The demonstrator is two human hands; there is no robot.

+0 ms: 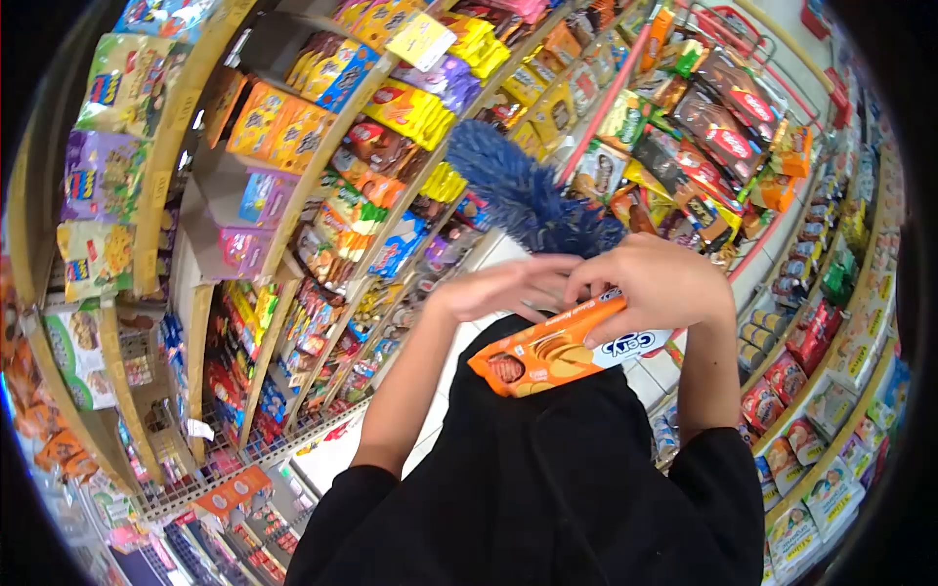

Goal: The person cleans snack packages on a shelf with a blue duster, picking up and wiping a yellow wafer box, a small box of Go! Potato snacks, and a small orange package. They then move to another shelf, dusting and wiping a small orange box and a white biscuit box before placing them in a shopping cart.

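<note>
An orange and white snack packet lies slantwise in front of my dark shirt. My right hand is closed round its upper edge, thumb on the front face. Beside it my left hand reaches in from the left with its fingers stretched out and apart, the fingertips close to my right hand. A fluffy blue duster extends up and left from just behind my hands; its handle is hidden, and I cannot make out what holds it.
Shelves with snack packets and boxes rise on the left. A red-railed cart full of packets stands ahead and to the right. More stocked shelves curve along the right side. White floor tiles show between them.
</note>
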